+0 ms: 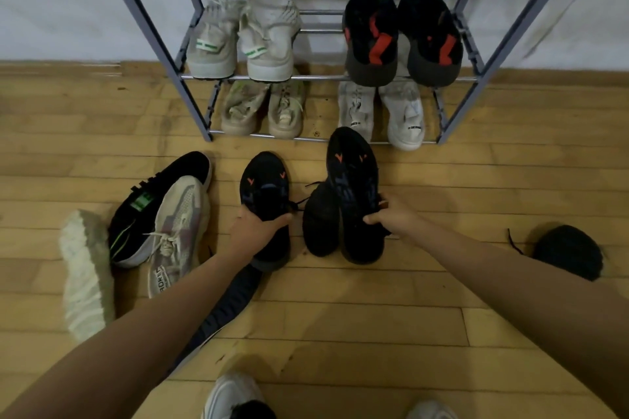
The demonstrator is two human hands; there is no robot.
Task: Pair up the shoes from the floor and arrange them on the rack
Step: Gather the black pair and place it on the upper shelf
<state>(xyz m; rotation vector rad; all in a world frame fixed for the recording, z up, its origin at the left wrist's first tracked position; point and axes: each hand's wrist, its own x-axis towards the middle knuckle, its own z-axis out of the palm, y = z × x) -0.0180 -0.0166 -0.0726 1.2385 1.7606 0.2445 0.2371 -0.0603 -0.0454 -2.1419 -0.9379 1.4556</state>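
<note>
My left hand (253, 230) grips a black shoe with orange marks (265, 187) at its collar, toe pointing at the rack. My right hand (391, 213) holds the matching black shoe (354, 180), tilted on its side, with another black shoe (320, 218) lying beside it on the floor. The grey metal rack (163, 54) stands against the wall. Its middle shelf carries a beige pair (245, 34) and a black pair with red soles (401, 34). The bottom shelf holds a tan pair (263, 109) and a white pair (383, 112).
On the wooden floor at left lie a black shoe with green marks (149, 211), a beige shoe (178, 235) and a white shoe on its side (85, 272). A dark shoe (228, 309) lies under my left forearm. Another black shoe (568, 252) sits at right.
</note>
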